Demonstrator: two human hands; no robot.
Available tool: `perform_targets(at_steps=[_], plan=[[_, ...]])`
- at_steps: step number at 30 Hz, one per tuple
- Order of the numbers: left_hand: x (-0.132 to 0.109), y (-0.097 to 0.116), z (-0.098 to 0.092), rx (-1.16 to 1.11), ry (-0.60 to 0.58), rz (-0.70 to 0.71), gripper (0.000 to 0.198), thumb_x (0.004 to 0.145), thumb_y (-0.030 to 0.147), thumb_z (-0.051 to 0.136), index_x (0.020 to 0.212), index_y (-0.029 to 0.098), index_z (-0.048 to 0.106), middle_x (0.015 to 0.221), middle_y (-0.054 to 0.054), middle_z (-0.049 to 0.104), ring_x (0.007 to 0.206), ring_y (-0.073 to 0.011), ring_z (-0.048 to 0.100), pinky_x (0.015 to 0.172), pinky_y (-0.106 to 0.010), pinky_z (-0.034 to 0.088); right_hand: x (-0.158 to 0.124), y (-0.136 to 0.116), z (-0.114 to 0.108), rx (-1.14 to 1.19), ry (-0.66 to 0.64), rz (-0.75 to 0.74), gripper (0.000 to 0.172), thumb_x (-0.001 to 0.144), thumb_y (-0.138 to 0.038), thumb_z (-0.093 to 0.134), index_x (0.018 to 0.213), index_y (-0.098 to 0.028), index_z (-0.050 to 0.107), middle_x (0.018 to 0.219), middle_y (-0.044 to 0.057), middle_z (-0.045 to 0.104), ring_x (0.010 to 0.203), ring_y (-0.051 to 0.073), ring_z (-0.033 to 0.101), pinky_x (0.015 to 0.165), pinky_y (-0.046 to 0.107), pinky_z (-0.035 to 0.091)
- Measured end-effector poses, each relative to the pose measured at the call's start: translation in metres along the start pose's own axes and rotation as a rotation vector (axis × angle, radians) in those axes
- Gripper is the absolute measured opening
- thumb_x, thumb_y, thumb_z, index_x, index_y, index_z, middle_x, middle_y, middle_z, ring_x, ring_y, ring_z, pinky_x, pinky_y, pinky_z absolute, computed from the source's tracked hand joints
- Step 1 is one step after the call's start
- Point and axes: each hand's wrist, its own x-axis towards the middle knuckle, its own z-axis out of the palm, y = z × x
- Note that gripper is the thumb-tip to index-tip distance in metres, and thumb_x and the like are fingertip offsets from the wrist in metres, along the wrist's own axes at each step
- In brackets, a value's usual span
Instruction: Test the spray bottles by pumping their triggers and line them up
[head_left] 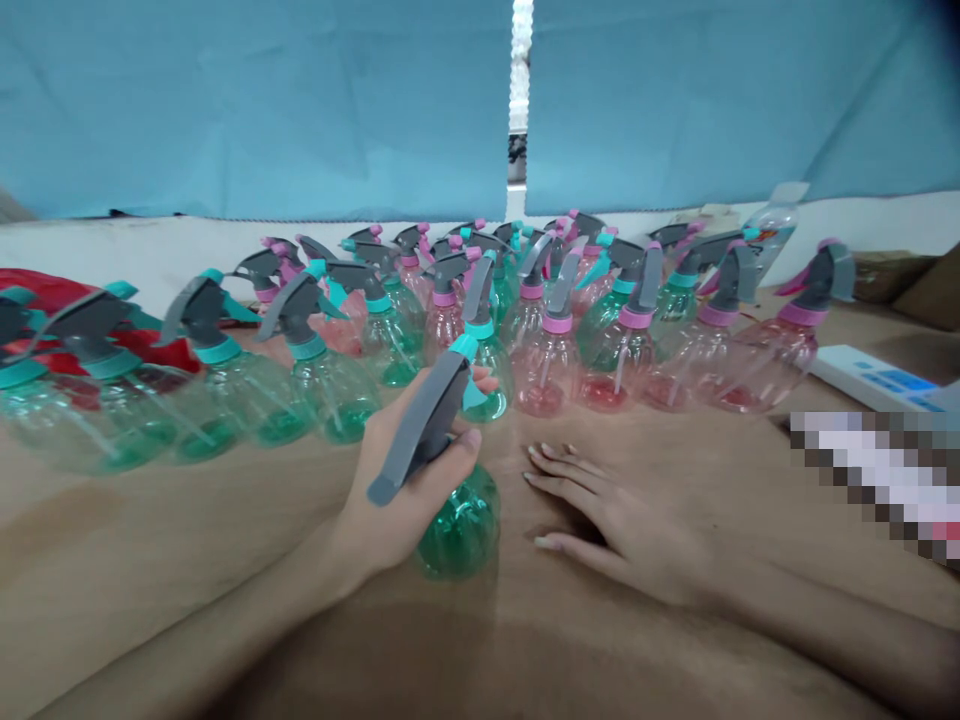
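Observation:
My left hand (401,490) is closed around a green spray bottle (459,525) that stands on the brown table (187,540). Its grey trigger head (420,425) with a teal nozzle sticks up over my fingers. My right hand (600,510) lies flat on the table just right of the bottle, fingers stretched out, holding nothing. Behind both hands stand several finished spray bottles, green ones (334,390) to the left and pink ones (544,375) to the right.
A red bag or cloth (45,290) lies at the far left behind the green bottles. A white and blue box (877,380) sits at the right edge. A blue curtain (262,100) hangs behind the table.

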Motion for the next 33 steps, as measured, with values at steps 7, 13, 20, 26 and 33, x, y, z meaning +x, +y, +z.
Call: perform_targets(at_steps=[7,13,20,26,33], plan=[[0.000,0.005,0.001,-0.013,0.014,-0.002,0.038,0.077,0.019,0.051,0.114,0.026,0.056,0.083,0.002,0.064,0.062,-0.0143,0.057,0.057,-0.026,0.047,0.000,0.000,0.000,0.035,0.014,-0.005,0.062,0.091,-0.054,0.046,0.141,-0.018,0.041,0.150,0.007,0.037,0.139,0.024,0.032,0.115,0.048,0.026],[0.001,0.007,0.001,-0.039,0.019,0.014,0.033,0.074,0.018,0.052,0.106,0.026,0.058,0.098,0.001,0.064,0.069,-0.0141,0.059,0.064,-0.026,0.049,0.000,-0.001,-0.002,0.031,0.015,0.004,0.062,0.091,-0.054,0.045,0.140,-0.017,0.043,0.150,0.007,0.037,0.138,0.023,0.033,0.114,0.047,0.029],[0.001,0.002,-0.001,-0.090,-0.014,0.001,0.032,0.074,0.018,0.053,0.105,0.028,0.058,0.076,0.004,0.058,0.057,-0.0128,0.051,0.055,-0.025,0.042,0.000,-0.001,-0.001,0.053,0.027,-0.002,0.061,0.091,-0.053,0.047,0.140,-0.018,0.043,0.149,0.007,0.038,0.138,0.024,0.033,0.115,0.048,0.026],[0.002,0.005,-0.004,-0.105,-0.045,0.014,0.022,0.072,0.017,0.052,0.092,0.025,0.058,0.059,0.006,0.041,0.048,-0.0112,0.035,0.050,-0.026,0.030,0.000,0.001,0.001,0.084,0.039,-0.004,0.060,0.090,-0.052,0.050,0.141,-0.020,0.042,0.149,0.007,0.038,0.138,0.025,0.033,0.114,0.048,0.028],[0.000,-0.007,-0.005,-0.114,-0.035,0.032,0.016,0.076,0.016,0.050,0.089,0.024,0.056,0.075,0.004,0.054,0.054,-0.0097,0.041,0.051,-0.024,0.034,0.000,0.000,-0.001,0.055,0.013,0.012,0.061,0.091,-0.054,0.046,0.141,-0.019,0.042,0.150,0.007,0.037,0.138,0.024,0.033,0.114,0.048,0.028]])
